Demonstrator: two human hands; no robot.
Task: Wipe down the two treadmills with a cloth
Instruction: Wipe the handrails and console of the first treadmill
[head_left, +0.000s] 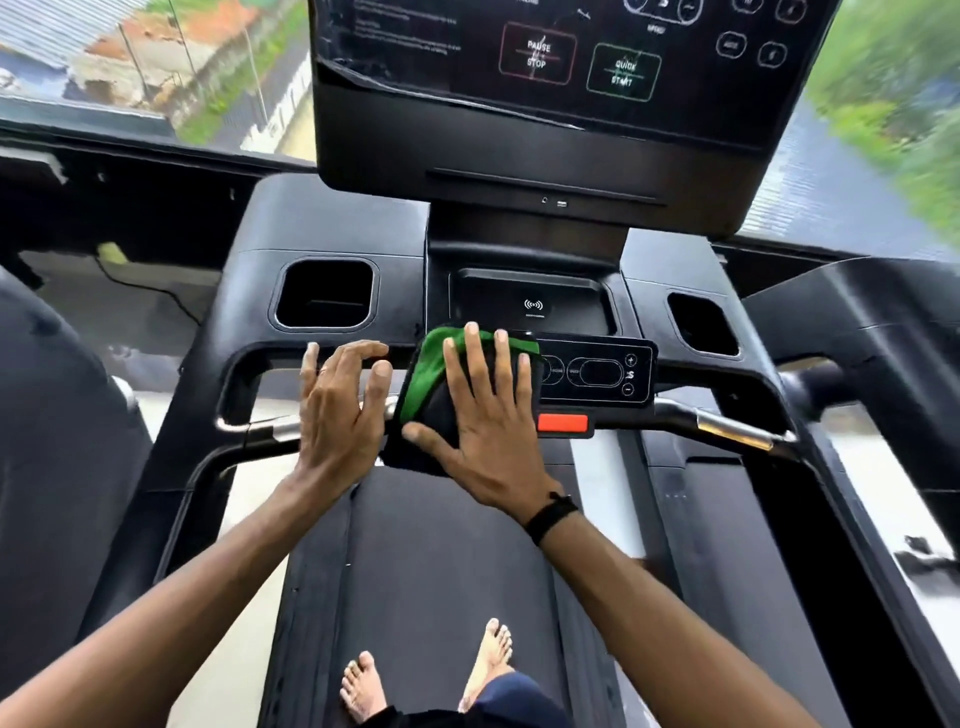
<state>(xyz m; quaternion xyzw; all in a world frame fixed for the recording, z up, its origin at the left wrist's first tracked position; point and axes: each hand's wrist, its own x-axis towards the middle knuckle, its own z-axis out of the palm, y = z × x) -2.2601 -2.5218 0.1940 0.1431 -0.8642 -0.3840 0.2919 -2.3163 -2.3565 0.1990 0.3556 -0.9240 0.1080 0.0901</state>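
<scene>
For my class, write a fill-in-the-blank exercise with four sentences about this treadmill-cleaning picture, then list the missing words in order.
1. The right hand presses a folded cloth coloured black and ____.
2. The rectangular button below the small black control panel is ____.
3. On the large black console screen, the green-outlined button reads QUICK ____.
4. The person's feet on the dark treadmill belt are ____.

Missing words: green; red; START; bare

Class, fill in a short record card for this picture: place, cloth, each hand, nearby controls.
place: standing barefoot on a treadmill belt, facing its console
cloth: green and black cloth, on the console's lower edge
right hand: right hand flat on the cloth, fingers straight
left hand: left hand beside the cloth, fingers loosely bent, holding nothing
nearby controls: small button panel, red tab
</scene>
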